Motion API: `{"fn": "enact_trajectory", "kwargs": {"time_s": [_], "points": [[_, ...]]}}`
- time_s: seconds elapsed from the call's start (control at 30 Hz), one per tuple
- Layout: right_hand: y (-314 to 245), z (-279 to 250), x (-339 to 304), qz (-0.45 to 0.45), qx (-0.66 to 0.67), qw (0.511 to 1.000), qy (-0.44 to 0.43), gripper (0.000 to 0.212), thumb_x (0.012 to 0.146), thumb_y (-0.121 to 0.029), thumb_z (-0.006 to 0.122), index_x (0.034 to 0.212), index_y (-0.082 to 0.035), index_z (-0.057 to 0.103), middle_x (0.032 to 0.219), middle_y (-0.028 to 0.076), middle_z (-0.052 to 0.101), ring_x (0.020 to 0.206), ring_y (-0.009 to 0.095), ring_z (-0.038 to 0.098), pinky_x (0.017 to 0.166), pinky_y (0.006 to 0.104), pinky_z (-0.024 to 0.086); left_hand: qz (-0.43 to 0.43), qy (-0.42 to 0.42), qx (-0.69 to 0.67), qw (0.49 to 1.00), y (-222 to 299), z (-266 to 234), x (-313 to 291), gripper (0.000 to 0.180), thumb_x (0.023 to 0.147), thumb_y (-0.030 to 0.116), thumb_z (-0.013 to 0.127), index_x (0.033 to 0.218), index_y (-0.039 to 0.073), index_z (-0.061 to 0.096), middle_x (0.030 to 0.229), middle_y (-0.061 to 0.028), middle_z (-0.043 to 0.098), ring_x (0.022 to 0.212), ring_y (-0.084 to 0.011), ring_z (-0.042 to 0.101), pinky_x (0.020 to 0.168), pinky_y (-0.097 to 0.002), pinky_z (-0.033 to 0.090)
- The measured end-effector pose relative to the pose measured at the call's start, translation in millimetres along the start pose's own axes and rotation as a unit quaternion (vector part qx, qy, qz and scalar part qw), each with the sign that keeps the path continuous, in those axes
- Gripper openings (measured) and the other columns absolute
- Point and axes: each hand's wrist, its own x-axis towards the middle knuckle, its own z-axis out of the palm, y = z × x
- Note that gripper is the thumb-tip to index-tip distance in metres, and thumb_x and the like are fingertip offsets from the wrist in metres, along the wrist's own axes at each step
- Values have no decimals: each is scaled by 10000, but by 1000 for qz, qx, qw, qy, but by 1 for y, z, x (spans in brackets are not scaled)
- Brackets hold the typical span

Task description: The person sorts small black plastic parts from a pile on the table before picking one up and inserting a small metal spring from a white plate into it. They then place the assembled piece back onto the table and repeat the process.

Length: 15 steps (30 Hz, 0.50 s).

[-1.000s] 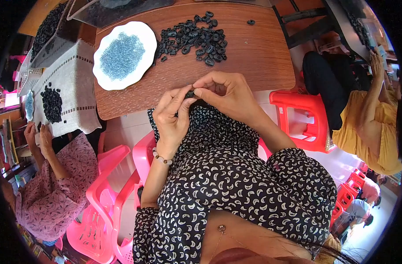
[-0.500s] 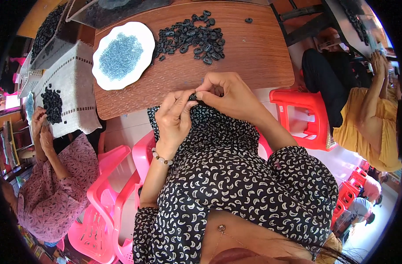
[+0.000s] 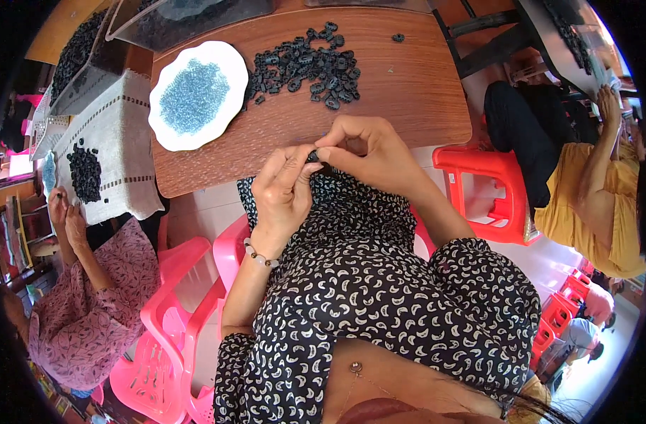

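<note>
Between the fingertips of my left hand (image 3: 286, 182) is a small black plastic piece (image 3: 313, 157), partly covered by the fingers. My right hand (image 3: 369, 150) meets it from the other side, thumb and forefinger pinched at the piece; anything else between them is too small to see. Both hands are just in front of the table's near edge, above my lap. Beyond them a loose heap of similar black plastic pieces (image 3: 330, 74) lies on the wooden table (image 3: 407, 92). A white scalloped plate (image 3: 169, 134) at the left holds many tiny bluish-grey bits (image 3: 194, 95).
One black piece (image 3: 398, 37) lies apart at the far right. A clear bin (image 3: 196, 28) stands at the back left. On the left, a person (image 3: 90, 304) works at a cloth-covered table (image 3: 128, 141). A red stool (image 3: 478, 166) and a person in yellow (image 3: 591, 205) are at the right.
My fingers have shifted slightly around the black piece, which appears turned between them. The view has moved a little. At the left, the other person's hands have drawn lower, away from their pile.
</note>
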Motion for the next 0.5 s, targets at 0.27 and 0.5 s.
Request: {"fn": "enact_trajectory", "kwargs": {"time_s": [0.27,0.5], "points": [[4,-20,9,53,156,980,-115,312,954,-220,730,1168,-11,642,1053,45,693,939,103,649,797,261,540,41,-8,49,998,16,-11,12,273,819,34,769,1090,63,765,966,-75,695,819,-235,632,707,-320,516],[-1,-8,4,77,277,931,-226,509,1014,-316,642,1351,60,576,1254,113,660,1123,182,649,944,324,569,46,-4,71,996,29,-16,10,285,776,-3,748,1053,63,763,1055,-99,634,972,-302,579,822,-402,495]]}}
